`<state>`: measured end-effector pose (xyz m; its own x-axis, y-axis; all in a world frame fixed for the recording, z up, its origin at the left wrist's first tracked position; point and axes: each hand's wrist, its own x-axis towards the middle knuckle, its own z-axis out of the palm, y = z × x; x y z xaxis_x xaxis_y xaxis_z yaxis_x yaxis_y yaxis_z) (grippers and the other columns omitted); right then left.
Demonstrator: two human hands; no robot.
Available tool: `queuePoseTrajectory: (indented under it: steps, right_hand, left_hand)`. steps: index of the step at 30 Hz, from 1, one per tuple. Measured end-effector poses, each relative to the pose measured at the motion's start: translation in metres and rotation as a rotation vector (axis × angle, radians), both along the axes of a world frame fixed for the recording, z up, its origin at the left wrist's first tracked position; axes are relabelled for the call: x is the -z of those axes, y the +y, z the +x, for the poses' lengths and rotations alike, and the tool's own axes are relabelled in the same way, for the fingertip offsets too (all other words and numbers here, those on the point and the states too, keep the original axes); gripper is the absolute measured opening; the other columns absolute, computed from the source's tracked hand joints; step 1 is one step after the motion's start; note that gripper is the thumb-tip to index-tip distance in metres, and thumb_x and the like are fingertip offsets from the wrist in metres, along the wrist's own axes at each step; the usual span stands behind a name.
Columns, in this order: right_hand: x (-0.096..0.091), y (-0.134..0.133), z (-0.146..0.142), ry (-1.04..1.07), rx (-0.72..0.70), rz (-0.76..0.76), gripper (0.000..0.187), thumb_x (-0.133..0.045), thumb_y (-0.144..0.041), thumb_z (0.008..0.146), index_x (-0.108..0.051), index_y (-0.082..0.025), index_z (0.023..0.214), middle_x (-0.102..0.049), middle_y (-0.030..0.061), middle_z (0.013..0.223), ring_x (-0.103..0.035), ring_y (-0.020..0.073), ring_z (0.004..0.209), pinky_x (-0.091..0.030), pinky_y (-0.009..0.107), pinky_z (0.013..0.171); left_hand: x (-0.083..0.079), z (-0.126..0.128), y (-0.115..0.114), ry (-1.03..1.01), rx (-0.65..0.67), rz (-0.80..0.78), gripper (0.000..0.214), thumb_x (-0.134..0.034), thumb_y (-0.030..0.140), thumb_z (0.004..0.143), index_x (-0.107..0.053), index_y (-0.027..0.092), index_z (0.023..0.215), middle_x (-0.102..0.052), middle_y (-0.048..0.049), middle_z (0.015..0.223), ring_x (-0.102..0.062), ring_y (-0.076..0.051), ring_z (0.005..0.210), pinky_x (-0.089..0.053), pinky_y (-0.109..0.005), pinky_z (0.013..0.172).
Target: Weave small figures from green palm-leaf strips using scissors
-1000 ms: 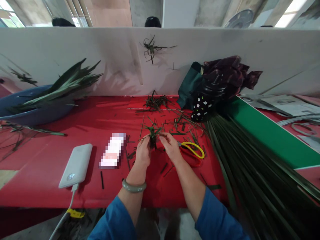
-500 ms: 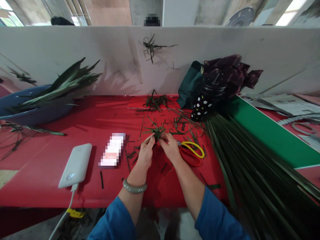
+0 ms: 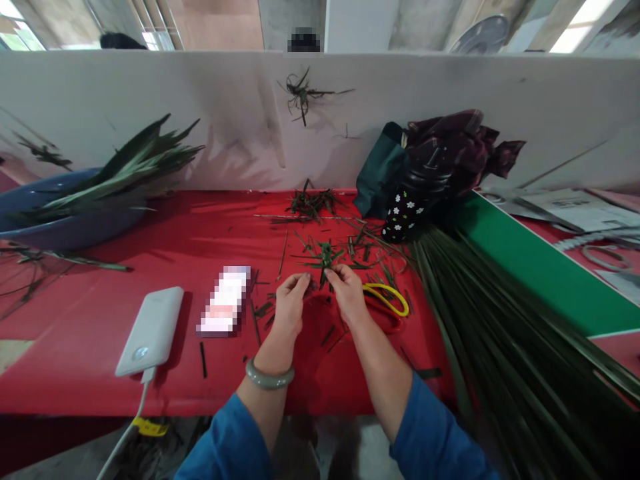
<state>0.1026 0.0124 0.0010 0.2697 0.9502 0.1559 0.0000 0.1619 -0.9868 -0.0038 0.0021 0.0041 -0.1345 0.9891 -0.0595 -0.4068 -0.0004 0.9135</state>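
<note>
Pinching a small leaf piece from both sides: right hand closed on its lower end, left hand fingertips closed on a strand just beside it. Hands nearly touching. The piece is held just above the table, mid-bench, its loose blade tips splaying up and away from the person.

Risks, my read:
- Grip is fingertip-only on thin strips. A pull from one side could slip a strand and loosen the piece.
- Narrow blades could tear or crease if bent sharply.
- Scissors lie touching or just beside the right hand, so a wrist sweep could knock them.
- Scraps litter the table right around the piece and could get caught up in it.
- Phone and power bank lie to the left, near the table edge. The cable hangs off the front and could snag.

Containers:
- Blue basin far left holds long leaves that overhang its rim.
- Dark bag sits against the partition; contents not visible.
- Leaf bundle lies loose at right, in no container.
</note>
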Motion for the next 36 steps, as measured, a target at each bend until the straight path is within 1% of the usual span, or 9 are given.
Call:
queuePoseTrajectory:
  steps: [2, 6, 9, 13, 19, 24, 27, 30, 36]
  right_hand:
    - [0.002, -0.001, 0.000, -0.139, 0.020, 0.031, 0.015, -0.053, -0.033, 0.070, -0.053, -0.019, 0.068, -0.053, -0.0018, 0.060, -0.047, 0.0123, 0.056, -0.039, 0.025, 0.056]
    - [0.005, -0.004, -0.002, -0.470, 0.025, 0.179, 0.007, -0.050, -0.024, 0.072, -0.056, -0.020, 0.075, -0.058, 0.0042, 0.075, -0.054, 0.0177, 0.072, -0.043, 0.031, 0.068]
    - [0.004, -0.007, -0.005, -0.579, 0.001, 0.285, 0.010, -0.050, -0.020, 0.071, -0.058, -0.021, 0.078, -0.058, 0.0061, 0.085, -0.054, 0.0187, 0.083, -0.043, 0.032, 0.077]
    - [0.000, -0.009, -0.005, -0.459, -0.073, 0.310, 0.010, -0.050, -0.024, 0.074, -0.058, -0.021, 0.079, -0.058, 0.0045, 0.084, -0.054, 0.0164, 0.082, -0.044, 0.029, 0.075]
    - [-0.002, -0.002, 0.000, 0.013, 0.015, 0.109, 0.014, -0.052, -0.033, 0.074, -0.054, -0.019, 0.077, -0.055, -0.0006, 0.071, -0.052, 0.0128, 0.067, -0.043, 0.026, 0.066]
    - [-0.006, -0.003, -0.003, 0.239, -0.214, 0.024, 0.019, -0.056, -0.034, 0.070, -0.054, -0.019, 0.080, -0.059, -0.0008, 0.077, -0.054, 0.0124, 0.073, -0.042, 0.026, 0.074]
    - [-0.006, -0.004, -0.003, 0.221, -0.274, 0.001, 0.016, -0.056, -0.033, 0.070, -0.056, -0.019, 0.079, -0.060, -0.0012, 0.076, -0.055, 0.0122, 0.073, -0.042, 0.026, 0.074]
    - [-0.005, -0.004, -0.002, 0.140, -0.257, 0.024, 0.018, -0.054, -0.034, 0.072, -0.056, -0.019, 0.081, -0.060, -0.0009, 0.076, -0.055, 0.0122, 0.072, -0.043, 0.026, 0.071]
    - [0.000, -0.006, -0.003, -0.320, -0.241, 0.063, 0.019, -0.053, -0.030, 0.072, -0.059, -0.020, 0.087, -0.063, 0.0025, 0.083, -0.057, 0.0157, 0.076, -0.044, 0.029, 0.072]
  left_hand:
    - [-0.001, 0.002, -0.001, 0.034, -0.017, 0.037, 0.019, -0.065, 0.029, 0.061, -0.062, 0.014, 0.072, -0.061, 0.0000, 0.065, -0.055, -0.009, 0.061, -0.043, -0.022, 0.064]
    - [0.000, 0.004, -0.001, 0.093, 0.002, 0.112, 0.033, -0.067, 0.022, 0.059, -0.061, 0.016, 0.092, -0.064, -0.0028, 0.086, -0.057, -0.012, 0.078, -0.042, -0.025, 0.076]
    - [0.000, 0.002, 0.002, 0.089, -0.006, 0.101, 0.034, -0.067, 0.022, 0.059, -0.060, 0.016, 0.092, -0.063, -0.0027, 0.086, -0.056, -0.011, 0.078, -0.042, -0.025, 0.076]
    - [0.000, -0.002, 0.004, 0.014, -0.066, 0.046, 0.026, -0.066, 0.024, 0.059, -0.062, 0.016, 0.083, -0.062, -0.0010, 0.081, -0.055, -0.009, 0.073, -0.042, -0.022, 0.073]
    - [-0.001, -0.006, 0.003, -0.138, -0.023, -0.046, 0.018, -0.066, 0.025, 0.060, -0.060, 0.017, 0.074, -0.059, 0.0026, 0.070, -0.054, -0.006, 0.063, -0.040, -0.018, 0.058]
    - [-0.003, -0.005, 0.002, -0.209, 0.055, -0.063, 0.017, -0.066, 0.022, 0.059, -0.060, 0.017, 0.074, -0.062, 0.0023, 0.073, -0.056, -0.009, 0.065, -0.042, -0.021, 0.062]
    - [-0.005, -0.005, 0.001, -0.239, 0.060, -0.048, 0.017, -0.066, 0.020, 0.058, -0.059, 0.017, 0.073, -0.063, 0.0012, 0.074, -0.058, -0.010, 0.067, -0.042, -0.022, 0.063]
    - [-0.004, -0.006, 0.003, -0.228, 0.035, -0.035, 0.017, -0.066, 0.021, 0.059, -0.059, 0.017, 0.073, -0.063, 0.0014, 0.073, -0.057, -0.009, 0.065, -0.041, -0.021, 0.062]
    - [-0.003, -0.007, 0.006, -0.149, -0.120, -0.019, 0.022, -0.068, 0.024, 0.059, -0.059, 0.017, 0.078, -0.060, 0.0023, 0.074, -0.055, -0.006, 0.063, -0.040, -0.018, 0.061]
